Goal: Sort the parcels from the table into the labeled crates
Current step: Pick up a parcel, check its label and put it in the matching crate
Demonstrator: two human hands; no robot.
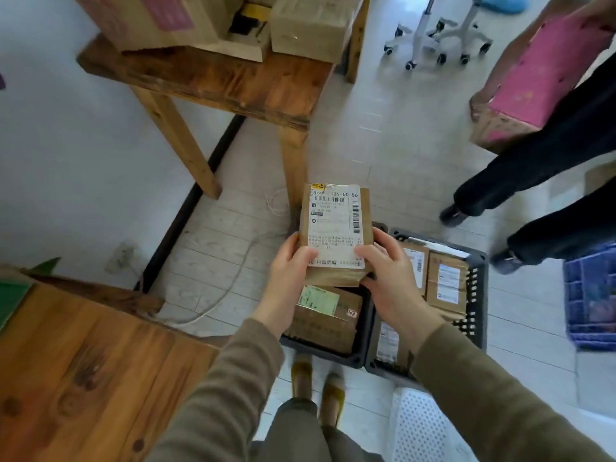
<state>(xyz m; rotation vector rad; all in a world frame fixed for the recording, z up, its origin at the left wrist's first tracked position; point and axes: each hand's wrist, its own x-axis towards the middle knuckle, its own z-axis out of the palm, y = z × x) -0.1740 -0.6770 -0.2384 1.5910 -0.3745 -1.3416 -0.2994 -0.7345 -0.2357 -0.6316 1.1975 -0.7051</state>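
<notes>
Filling lower left: a wooden tabletop (83, 361), the near table.
Far table: a second wooden table (216, 81) at the top carries cardboard boxes (306, 25), likely waiting to be sorted.
Left hand: the left hand (288, 265) grips the parcel's lower left edge, thumb laid on the label.
Parcel: 1 brown parcel (335, 228) is held in the air between both hands, white shipping label up, over the far end of the left crate and clear of its contents.
Left crate: a dark plastic crate (320, 357) on the floor holds a box with a green sticker (328, 320).
Right hand: the right hand (390, 271) grips the lower right corner, thumb at the label's edge.
Right crate: a second dark crate (480, 261), set against the first, holds several labelled boxes (446, 281).
Far right: another person carries a pink box (540, 81); a blue crate (590, 295) sits at the frame's edge.
Step in hand: reading the label, by the look of it, with no crate chosen yet.
Next move: match the address to a crate's label, none of which shows from here, then lower the parcel flat onto the boxes there and let go with both hands.
</notes>
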